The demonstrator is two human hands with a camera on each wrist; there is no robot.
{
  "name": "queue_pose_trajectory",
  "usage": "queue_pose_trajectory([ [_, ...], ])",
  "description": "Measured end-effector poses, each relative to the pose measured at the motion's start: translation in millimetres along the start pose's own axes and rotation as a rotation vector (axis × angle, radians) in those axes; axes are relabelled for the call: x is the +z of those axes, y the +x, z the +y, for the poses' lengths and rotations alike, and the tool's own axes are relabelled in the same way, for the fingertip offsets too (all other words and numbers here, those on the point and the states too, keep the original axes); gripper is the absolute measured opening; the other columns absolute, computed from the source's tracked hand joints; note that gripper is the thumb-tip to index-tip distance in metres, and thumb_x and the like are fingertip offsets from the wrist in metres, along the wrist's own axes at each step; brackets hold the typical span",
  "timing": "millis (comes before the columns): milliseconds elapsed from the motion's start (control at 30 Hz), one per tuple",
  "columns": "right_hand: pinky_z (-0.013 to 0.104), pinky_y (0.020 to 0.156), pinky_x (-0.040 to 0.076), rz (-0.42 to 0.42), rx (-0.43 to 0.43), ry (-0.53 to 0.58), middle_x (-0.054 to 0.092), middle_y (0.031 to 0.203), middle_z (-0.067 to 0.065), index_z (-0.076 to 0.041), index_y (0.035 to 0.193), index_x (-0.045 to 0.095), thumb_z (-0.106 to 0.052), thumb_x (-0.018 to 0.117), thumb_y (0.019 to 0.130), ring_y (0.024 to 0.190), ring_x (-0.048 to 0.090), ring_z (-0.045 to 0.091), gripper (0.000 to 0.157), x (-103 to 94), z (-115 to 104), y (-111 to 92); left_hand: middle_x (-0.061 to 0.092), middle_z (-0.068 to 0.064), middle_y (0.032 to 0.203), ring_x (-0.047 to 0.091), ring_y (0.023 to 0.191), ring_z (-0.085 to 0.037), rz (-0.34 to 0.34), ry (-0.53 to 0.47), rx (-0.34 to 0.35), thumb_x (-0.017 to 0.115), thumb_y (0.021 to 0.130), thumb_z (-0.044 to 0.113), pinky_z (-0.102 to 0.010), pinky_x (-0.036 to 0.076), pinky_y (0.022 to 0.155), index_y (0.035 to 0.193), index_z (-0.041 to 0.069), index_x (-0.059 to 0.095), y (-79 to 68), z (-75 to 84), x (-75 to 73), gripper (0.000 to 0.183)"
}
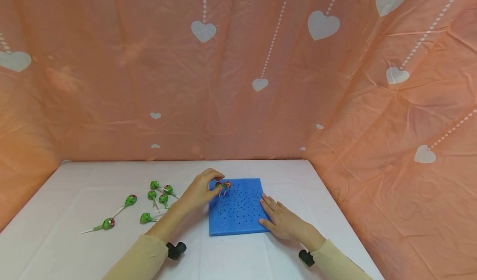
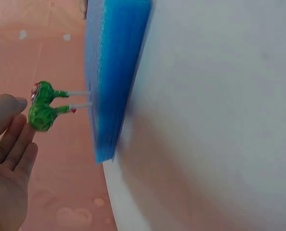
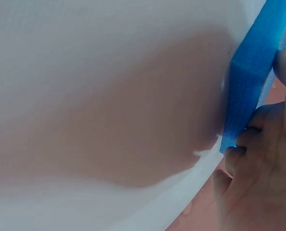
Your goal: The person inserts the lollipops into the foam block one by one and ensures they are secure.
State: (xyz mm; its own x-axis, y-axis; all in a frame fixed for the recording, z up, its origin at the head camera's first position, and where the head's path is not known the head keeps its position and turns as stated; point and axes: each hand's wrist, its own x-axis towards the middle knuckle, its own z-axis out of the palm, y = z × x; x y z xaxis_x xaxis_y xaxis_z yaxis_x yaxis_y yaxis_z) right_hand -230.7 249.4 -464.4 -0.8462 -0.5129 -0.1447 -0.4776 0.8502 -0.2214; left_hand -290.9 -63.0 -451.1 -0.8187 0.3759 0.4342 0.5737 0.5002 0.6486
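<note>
Two lollipops in green and red wrappers stand close together, their white sticks in the far left corner of a blue foam block (image 1: 238, 213) dotted with small holes. My left hand (image 1: 199, 192) is beside them, thumb and fingers spread apart. In the left wrist view its fingertips come right up to the nearer lollipop (image 2: 42, 119), but the fingers do not close round it; the other lollipop (image 2: 45, 90) stands just past it. My right hand (image 1: 282, 220) rests on the block's right edge with fingers extended, thumb on the top near the front right corner.
Several more lollipops lie loose on the white tablecloth left of the block, one (image 1: 130, 200) and another (image 1: 108, 223) farthest out. A lollipop (image 1: 146, 218) lies near my left forearm. An orange curtain (image 1: 238, 126) with white hearts hangs behind the table.
</note>
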Motion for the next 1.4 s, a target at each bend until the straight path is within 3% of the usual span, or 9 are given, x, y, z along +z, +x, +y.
queue_pose_trajectory([
  [367, 0.057, 0.125, 0.024, -0.012, 0.008, 0.007, 0.018, 0.171, 0.021, 0.005, 0.16, 0.027, -0.041, 0.048, 0.11, 0.156, 0.021, 0.039, 0.071, -1.1, -1, -2, 0.068, -0.009, 0.116, 0.067, 0.107, -0.029, 0.095, 0.067, 0.071, 0.081, 0.087, -0.002, -0.049, 0.058, 0.094, 0.12, 0.003, 0.07, -14.2, -13.0, -30.1, 0.035],
  [567, 0.057, 0.125, 0.024, -0.012, 0.011, 0.007, 0.019, 0.17, 0.022, 0.005, 0.16, 0.028, -0.041, 0.048, 0.111, 0.156, 0.021, 0.039, 0.071, -1.6, 1, -2, 0.069, -0.008, 0.113, 0.068, 0.104, -0.028, 0.103, 0.113, 0.086, 0.081, 0.085, -0.004, -0.05, 0.059, 0.09, 0.116, 0.003, 0.071, -25.9, -21.7, -47.9, 0.033],
  [833, 0.057, 0.125, 0.024, -0.016, 0.009, 0.004, 0.019, 0.17, 0.022, 0.006, 0.16, 0.027, -0.042, 0.047, 0.111, 0.156, 0.022, 0.039, 0.071, -0.1, 2, -2, 0.068, -0.011, 0.111, 0.067, 0.103, -0.029, -0.034, 0.178, 0.024, 0.079, 0.087, -0.003, -0.05, 0.06, 0.088, 0.116, 0.001, 0.07, -47.1, -28.0, -68.1, 0.031],
  [1100, 0.058, 0.125, 0.024, -0.01, -0.001, 0.006, 0.018, 0.17, 0.022, 0.006, 0.16, 0.027, -0.042, 0.046, 0.111, 0.156, 0.022, 0.04, 0.071, -1.2, 1, -1, 0.068, -0.005, 0.108, 0.069, 0.099, -0.025, -0.218, 0.315, -0.002, 0.079, 0.09, 0.005, -0.037, 0.061, 0.081, 0.112, 0.002, 0.072, -62.8, -29.6, -82.8, 0.023],
  [1233, 0.058, 0.124, 0.024, -0.003, -0.011, 0.005, 0.018, 0.17, 0.023, 0.006, 0.16, 0.027, -0.042, 0.046, 0.111, 0.156, 0.022, 0.041, 0.071, -1.3, 1, -1, 0.066, -0.003, 0.101, 0.069, 0.091, -0.021, -0.274, 0.403, 0.052, 0.078, 0.091, 0.006, -0.029, 0.06, 0.074, 0.106, 0.003, 0.073, -65.7, -31.8, -84.3, 0.016],
  [1400, 0.058, 0.124, 0.025, 0.001, -0.016, 0.009, 0.019, 0.17, 0.023, 0.007, 0.16, 0.028, -0.042, 0.047, 0.111, 0.156, 0.022, 0.04, 0.071, -1.3, 1, -1, 0.063, -0.001, 0.093, 0.063, 0.081, -0.016, -0.295, 0.505, 0.141, 0.079, 0.09, 0.006, -0.026, 0.057, 0.066, 0.097, 0.005, 0.073, -67.3, -33.7, -83.5, 0.01],
])
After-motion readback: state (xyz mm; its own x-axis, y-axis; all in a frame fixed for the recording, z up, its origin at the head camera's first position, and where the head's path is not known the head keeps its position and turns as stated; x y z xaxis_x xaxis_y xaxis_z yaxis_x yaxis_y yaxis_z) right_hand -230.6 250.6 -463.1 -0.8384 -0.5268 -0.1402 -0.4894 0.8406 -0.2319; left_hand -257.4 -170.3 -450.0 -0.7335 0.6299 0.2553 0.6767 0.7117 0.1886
